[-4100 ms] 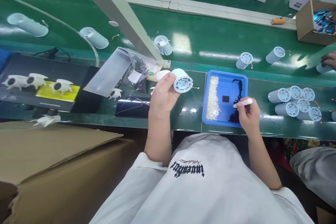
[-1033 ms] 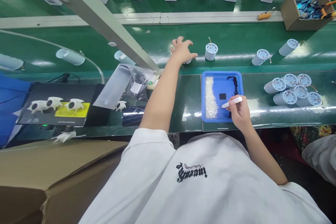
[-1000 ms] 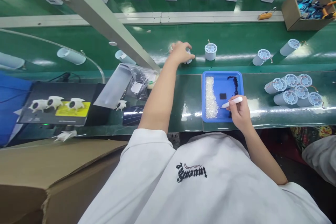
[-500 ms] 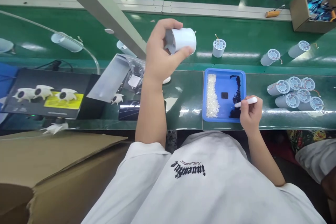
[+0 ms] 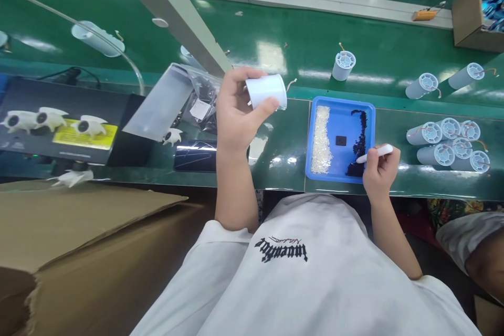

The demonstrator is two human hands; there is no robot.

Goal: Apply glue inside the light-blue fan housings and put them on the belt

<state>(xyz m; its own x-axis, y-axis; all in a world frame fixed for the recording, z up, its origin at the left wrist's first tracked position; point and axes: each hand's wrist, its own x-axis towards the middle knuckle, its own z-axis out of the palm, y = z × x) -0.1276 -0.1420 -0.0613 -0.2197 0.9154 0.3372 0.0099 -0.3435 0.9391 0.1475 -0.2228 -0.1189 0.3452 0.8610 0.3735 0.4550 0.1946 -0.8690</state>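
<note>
My left hand (image 5: 236, 115) is closed around a white plastic cylinder (image 5: 266, 91), held above the green bench with a thin wire trailing from its right end. My right hand (image 5: 378, 168) pinches a white pen-shaped tool (image 5: 375, 154); the tool's tip rests at a dark pile of small parts in the blue tray (image 5: 340, 118). The tray also holds a strip of clear small parts on its left side and a small black square in the middle.
More white cylinders stand on the conveyor belt (image 5: 344, 65) and lie in a group at the right (image 5: 449, 142). A metal post (image 5: 169, 5), plastic bags (image 5: 200, 102), a black device with white fan pieces (image 5: 55, 121), a cardboard box (image 5: 79, 252) and another person's arm (image 5: 484, 260) surround me.
My left hand reached out to the belt, closed on a cylinder and brought it back over the bench. My right hand's tool moved from the clear parts to the dark pile.
</note>
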